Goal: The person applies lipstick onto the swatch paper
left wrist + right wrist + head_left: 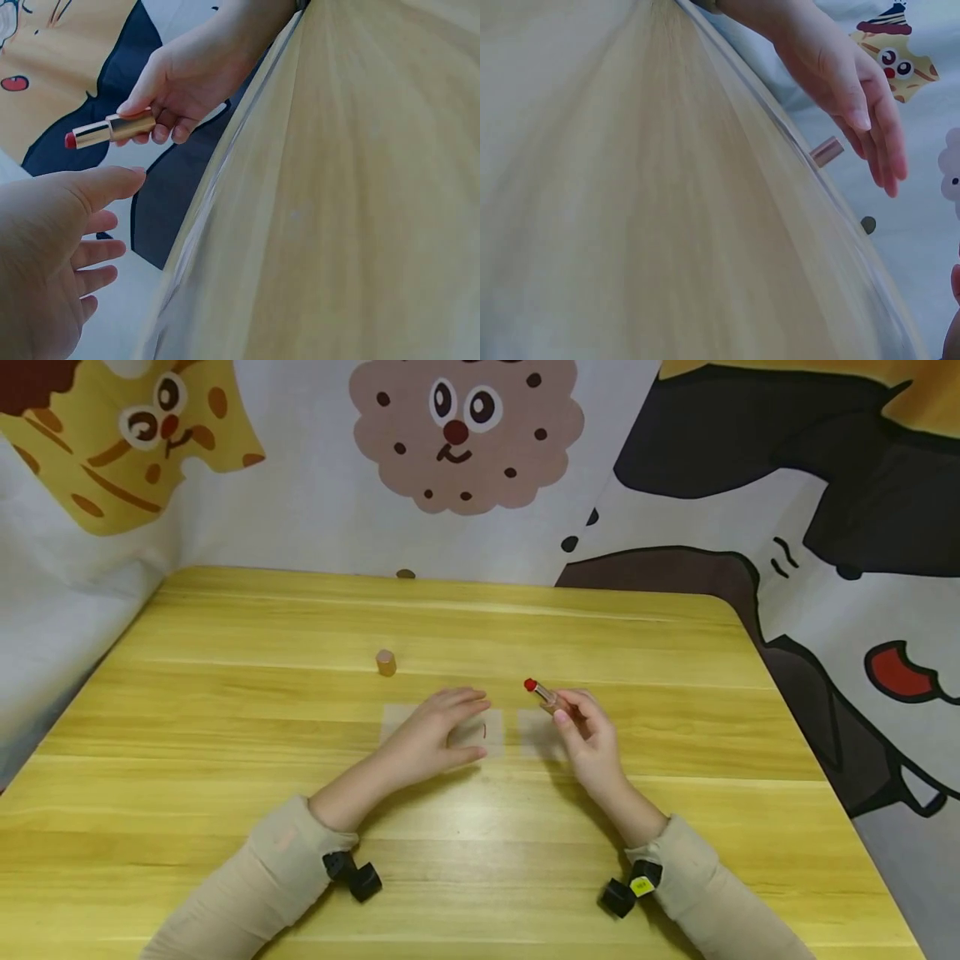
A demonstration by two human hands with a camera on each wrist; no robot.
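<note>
My right hand pinches an uncapped lipstick by its base, between thumb and fingers. Its red tip points up and to the left, clear of the table; the left wrist view shows the same lipstick with its gold tube. To the left, my left hand holds nothing, fingers extended and thumb apart. Below it lies a pale translucent sheet, partly covered by that hand, with a short dark red stroke near its right end. A second pale patch lies beside it, partly behind the right hand.
The lipstick's cap stands upright on the wooden table, beyond the left hand. A cloth with cartoon figures hangs along the table's far edge. Black devices are strapped at both wrists.
</note>
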